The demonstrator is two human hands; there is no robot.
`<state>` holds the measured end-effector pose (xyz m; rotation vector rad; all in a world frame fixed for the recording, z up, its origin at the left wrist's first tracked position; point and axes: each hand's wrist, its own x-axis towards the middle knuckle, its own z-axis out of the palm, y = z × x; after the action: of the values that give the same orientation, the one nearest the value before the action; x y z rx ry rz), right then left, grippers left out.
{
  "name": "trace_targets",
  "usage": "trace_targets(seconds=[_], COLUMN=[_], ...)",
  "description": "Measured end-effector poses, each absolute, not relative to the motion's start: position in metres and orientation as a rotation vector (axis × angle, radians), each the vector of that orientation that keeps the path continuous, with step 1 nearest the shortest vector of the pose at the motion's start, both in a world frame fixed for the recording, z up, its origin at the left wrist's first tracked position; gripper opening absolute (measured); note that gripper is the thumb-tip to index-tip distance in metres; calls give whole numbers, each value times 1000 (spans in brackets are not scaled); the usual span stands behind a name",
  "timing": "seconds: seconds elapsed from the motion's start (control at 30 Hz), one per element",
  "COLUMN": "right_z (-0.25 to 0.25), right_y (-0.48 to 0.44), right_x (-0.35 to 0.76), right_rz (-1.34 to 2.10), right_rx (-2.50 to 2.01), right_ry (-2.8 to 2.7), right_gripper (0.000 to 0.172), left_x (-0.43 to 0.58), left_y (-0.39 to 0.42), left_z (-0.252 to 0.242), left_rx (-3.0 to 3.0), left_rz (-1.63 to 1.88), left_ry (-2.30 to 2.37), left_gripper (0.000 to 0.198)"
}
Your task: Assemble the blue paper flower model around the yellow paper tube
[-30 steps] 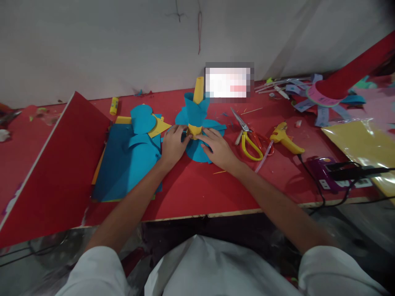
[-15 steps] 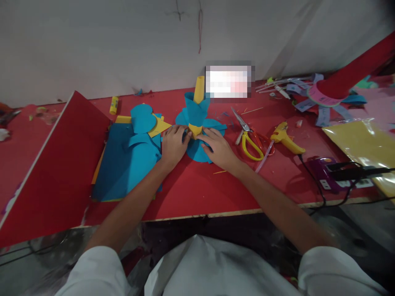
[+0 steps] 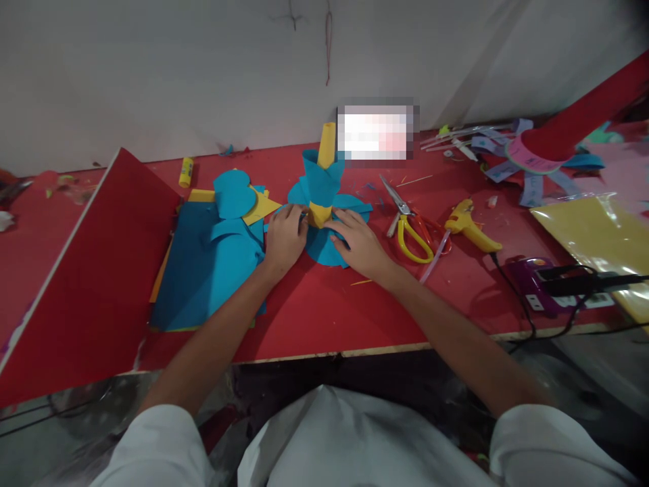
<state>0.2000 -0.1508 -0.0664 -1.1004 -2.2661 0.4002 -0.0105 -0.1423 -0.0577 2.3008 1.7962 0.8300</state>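
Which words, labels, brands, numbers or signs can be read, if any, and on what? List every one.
None reads clearly.
Pink ring: marks, too blurred.
Pale strips: marks, too blurred.
Yellow tube: marks, too small.
Purple box: pale markings, unreadable.
Blue and yellow paper piece: no text visible.

Left hand (image 3: pixel 286 237), right hand (image 3: pixel 361 245) at either side of yellow band (image 3: pixel 320 214) low on blue paper cone (image 3: pixel 323 181), red table (image 3: pixel 309 314) beneath; scissors (image 3: pixel 403 208), glue gun (image 3: pixel 472 228) to right; blue sheets (image 3: pixel 190 264), glue stick (image 3: pixel 186 173) to left
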Motion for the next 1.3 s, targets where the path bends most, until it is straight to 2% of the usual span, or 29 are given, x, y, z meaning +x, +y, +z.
trace_targets(seconds=[0.23, 1.07, 1.2, 1.3], right_z=[-66, -62, -42, -30], right_y=[-151, -151, -157, -174], right_x=[200, 201, 219, 247], right_rz=[392, 369, 269, 68], right_rx=[-1111, -1156, -1323, -1483], right_ry=[-2258, -2254, -2261, -2288], right_gripper=[39, 36, 32, 26], left_x=[-13, -13, -14, -14], left_y=[-139, -140, -138, -138], left_z=[-64, -64, -64, -63], left_rx=[2303, 2314, 2312, 2305], left_rz=[817, 778, 780, 781], left_ry=[1778, 1816, 1820, 1823], left_gripper=[34, 31, 31, 30])
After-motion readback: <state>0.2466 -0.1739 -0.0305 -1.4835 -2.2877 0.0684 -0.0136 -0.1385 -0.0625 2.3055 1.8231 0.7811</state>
